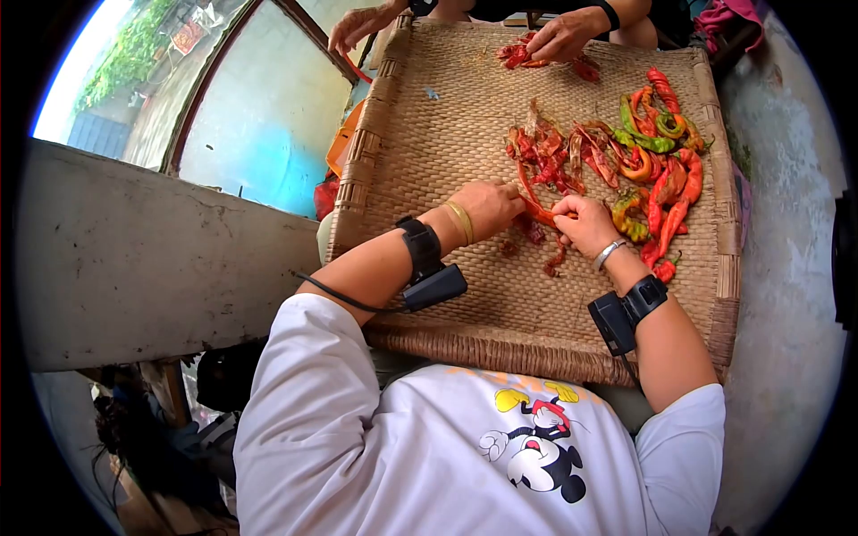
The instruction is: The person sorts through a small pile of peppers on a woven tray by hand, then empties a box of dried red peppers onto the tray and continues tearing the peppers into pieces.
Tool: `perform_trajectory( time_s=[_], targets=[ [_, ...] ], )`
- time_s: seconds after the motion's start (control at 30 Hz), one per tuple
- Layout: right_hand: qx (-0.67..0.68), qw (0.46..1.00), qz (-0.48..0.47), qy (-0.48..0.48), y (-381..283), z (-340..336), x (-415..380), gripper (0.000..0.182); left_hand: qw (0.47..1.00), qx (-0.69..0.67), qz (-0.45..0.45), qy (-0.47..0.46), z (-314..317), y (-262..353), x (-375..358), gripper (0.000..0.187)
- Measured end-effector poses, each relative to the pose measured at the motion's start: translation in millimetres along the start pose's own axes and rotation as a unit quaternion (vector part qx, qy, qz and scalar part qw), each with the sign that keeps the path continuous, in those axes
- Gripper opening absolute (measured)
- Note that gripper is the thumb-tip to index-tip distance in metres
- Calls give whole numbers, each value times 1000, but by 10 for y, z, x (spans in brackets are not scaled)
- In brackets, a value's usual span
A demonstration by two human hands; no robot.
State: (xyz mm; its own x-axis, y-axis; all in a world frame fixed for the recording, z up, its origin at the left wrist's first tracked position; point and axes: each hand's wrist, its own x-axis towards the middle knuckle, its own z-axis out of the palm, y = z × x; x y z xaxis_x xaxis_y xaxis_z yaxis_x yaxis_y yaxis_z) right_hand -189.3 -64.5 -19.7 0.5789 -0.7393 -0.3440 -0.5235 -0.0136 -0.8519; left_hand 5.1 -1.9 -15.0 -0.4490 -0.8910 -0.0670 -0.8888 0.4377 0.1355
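Note:
A long red chili pepper (537,211) stretches between my two hands, low over the woven tray (429,295). My left hand (494,207) closes on its left end, fingertips partly hidden. At the other end, my right hand (585,225) pinches it between thumb and fingers. Just beyond my hands lies a pile of split, torn red peppers (550,152). Whole red, orange and green peppers (666,192) are heaped to the right of my right hand. Small dark red scraps (555,259) rest on the weave below the held pepper.
Across the tray, another person's hand (563,36) is over more red pepper pieces (514,54); their other hand (365,27) holds a red strip past the tray's left edge. An orange container (343,141) stands beside that edge. A low wall (161,268) runs along the left.

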Motion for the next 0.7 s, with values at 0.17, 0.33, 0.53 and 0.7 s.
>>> perform_trajectory(
  time_s=[0.17,0.33,0.53,0.7],
  targets=[
    [-10,1000,7,2,-24,-11,-9,14,998,43,39,-3,-50,20,-9,17],
    [-10,1000,14,-3,-47,-19,-16,14,998,35,19,57,-151,43,-22,11],
    [-12,1000,22,-8,-55,-27,-6,14,936,-173,-69,299,-641,-228,-131,9],
    [-9,1000,24,-4,-52,-21,-15,13,631,-540,-257,495,-783,-725,-298,13]
  ],
)
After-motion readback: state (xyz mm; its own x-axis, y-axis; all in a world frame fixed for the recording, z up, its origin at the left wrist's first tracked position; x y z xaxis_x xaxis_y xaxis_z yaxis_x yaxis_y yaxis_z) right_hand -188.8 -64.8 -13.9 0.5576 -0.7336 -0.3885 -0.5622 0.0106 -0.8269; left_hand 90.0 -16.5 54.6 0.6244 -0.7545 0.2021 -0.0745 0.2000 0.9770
